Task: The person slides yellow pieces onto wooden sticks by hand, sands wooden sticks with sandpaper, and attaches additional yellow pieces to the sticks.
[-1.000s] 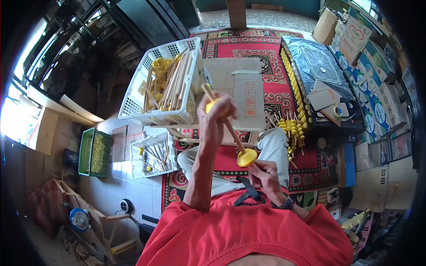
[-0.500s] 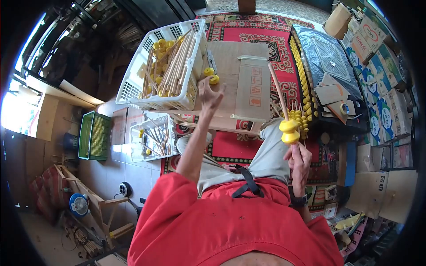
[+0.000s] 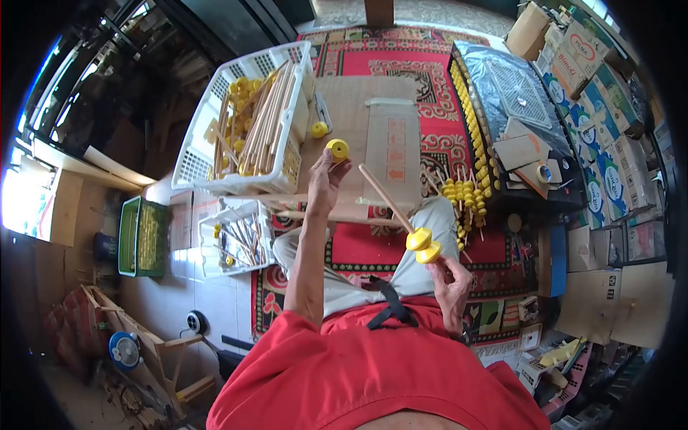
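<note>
Fingers of the left hand (image 3: 326, 180) were closed on a yellow wheel (image 3: 337, 150), which was held up over the brown board (image 3: 351, 100). A small dark spot, maybe a hole, could be seen in its face. By the fingers of the right hand (image 3: 451, 287), a wooden stick (image 3: 385, 198) was gripped near its low end, just under two yellow discs (image 3: 423, 245) that sat around it, touching. Whether the lower disc was pinched too could not be told. The stick was tilted, and its bare end was pointed toward the left hand, apart from the wheel.

The stick was best gripped firmly, so that it would not be tipped or twisted. The wheel was best pinched by its rim, with the dark spot left uncovered and turned to the bare end. Another yellow piece (image 3: 319, 130) was seen lying beside the white basket (image 3: 192, 161).
</note>
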Tool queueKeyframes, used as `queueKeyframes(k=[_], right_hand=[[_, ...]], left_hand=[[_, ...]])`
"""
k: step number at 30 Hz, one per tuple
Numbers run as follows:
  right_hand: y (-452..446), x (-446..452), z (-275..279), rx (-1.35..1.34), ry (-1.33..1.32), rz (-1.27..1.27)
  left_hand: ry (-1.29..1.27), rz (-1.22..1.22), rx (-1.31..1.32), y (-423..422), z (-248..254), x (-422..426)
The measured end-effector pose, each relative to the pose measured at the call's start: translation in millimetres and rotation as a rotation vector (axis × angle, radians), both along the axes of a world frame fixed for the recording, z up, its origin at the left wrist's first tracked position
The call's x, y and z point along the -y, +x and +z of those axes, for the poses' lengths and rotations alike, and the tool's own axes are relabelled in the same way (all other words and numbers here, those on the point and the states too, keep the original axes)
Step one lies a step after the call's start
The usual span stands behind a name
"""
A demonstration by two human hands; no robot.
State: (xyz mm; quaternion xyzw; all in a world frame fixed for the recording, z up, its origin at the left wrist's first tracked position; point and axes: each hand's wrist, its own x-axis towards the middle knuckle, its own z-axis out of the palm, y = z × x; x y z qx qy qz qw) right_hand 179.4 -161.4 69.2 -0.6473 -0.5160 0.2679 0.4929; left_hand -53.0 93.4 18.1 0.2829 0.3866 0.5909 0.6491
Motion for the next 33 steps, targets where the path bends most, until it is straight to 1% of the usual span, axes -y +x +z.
queueKeyframes(k=[2, 3, 4, 7, 11, 12, 14, 15, 17, 18, 20, 21, 22, 23, 24, 25, 26, 27, 28, 29, 30, 31, 32, 33], right_hand=[[-3.1, -5.4, 5.2, 0.036, 0.053, -0.005], [-3.9, -7.5, 5.9, 0.032, 0.07, -0.007], [-2.1, -9.2, 7.0, 0.093, 0.088, 0.01], [0.1, -15.0, 11.2, 0.156, 0.15, 0.055], [-1.6, -18.9, 6.1, 0.083, 0.187, 0.095], [-2.1, -19.4, 6.0, 0.108, 0.19, 0.094], [-2.8, -19.3, 6.4, 0.157, 0.191, 0.092], [-2.0, -19.7, 8.5, 0.265, 0.23, 0.086], [0.2, -19.5, 16.4, 0.475, 0.305, 0.07], [2.1, -19.4, 19.1, 0.496, 0.321, 0.084], [7.0, -19.4, 24.1, 0.536, 0.339, 0.095], [8.8, -17.6, 27.2, 0.585, 0.295, 0.087], [9.3, -17.0, 30.7, 0.549, 0.286, 0.128], [10.3, -16.3, 32.3, 0.512, 0.272, 0.151], [11.3, -16.2, 30.8, 0.422, 0.257, 0.217], [13.2, -15.8, 30.3, 0.331, 0.247, 0.276], [16.1, -14.9, 44.2, 0.076, -0.061, 0.365], [17.9, -15.9, 57.2, -0.205, -0.339, 0.452], [18.5, -15.7, 52.7, -0.414, -0.424, 0.461], [15.7, -14.8, 44.6, -0.627, -0.497, 0.479], [3.7, -13.2, 34.7, -0.587, -0.374, 0.509], [-6.5, -11.4, 44.6, -0.365, -0.255, 0.47], [-17.4, -7.3, 34.0, -0.274, -0.114, 0.409], [-25.7, -5.6, 22.7, -0.18, 0.026, 0.348]], left_hand=[[0.104, -0.057, 0.282, 10.5, 43.1, 49.3], [0.114, -0.057, 0.277, 11.2, 57.1, 65.8], [0.13, -0.056, 0.273, 11.1, 69.9, 78.2], [0.145, -0.017, 0.26, 4.4, 81.5, 93.7], [0.164, 0.001, 0.207, 1.7, 98.3, 99.3], [0.177, -0.001, 0.189, 0.0, 99.0, 99.2], [0.162, 0.018, 0.117, -3.0, 97.4, 96.5], [0.154, 0.026, 0.081, -3.5, 97.8, 95.2], [0.184, 0.097, -0.131, -3.6, 103.8, 95.7], [0.196, 0.128, -0.238, -3.6, 105.7, 96.5], [0.325, 0.154, -0.368, -6.5, 102.7, 95.0], [0.387, 0.143, -0.431, -7.4, 99.7, 94.5], [0.38, 0.136, -0.551, -13.1, 96.4, 94.5], [0.453, 0.143, -0.539, -15.4, 93.5, 94.6], [0.47, 0.137, -0.571, -20.8, 89.4, 94.7], [0.474, 0.13, -0.526, -19.0, 94.3, 99.6], [0.419, 0.145, -0.645, -21.9, 97.7, 101.9], [0.411, 0.122, -0.642, -29.2, 95.0, 101.5], [0.451, 0.16, -0.655, -36.9, 88.2, 100.7], [0.459, 0.177, -0.674, -37.0, 94.5, 103.2], [0.466, 0.195, -0.693, -37.4, 100.8, 106.1], [0.558, 0.199, -0.694, -31.9, 108.1, 108.8], [0.496, 0.308, -0.799, -26.6, 118.5, 111.2], [0.441, 0.428, -0.814, -33.1, 120.8, 106.1]])
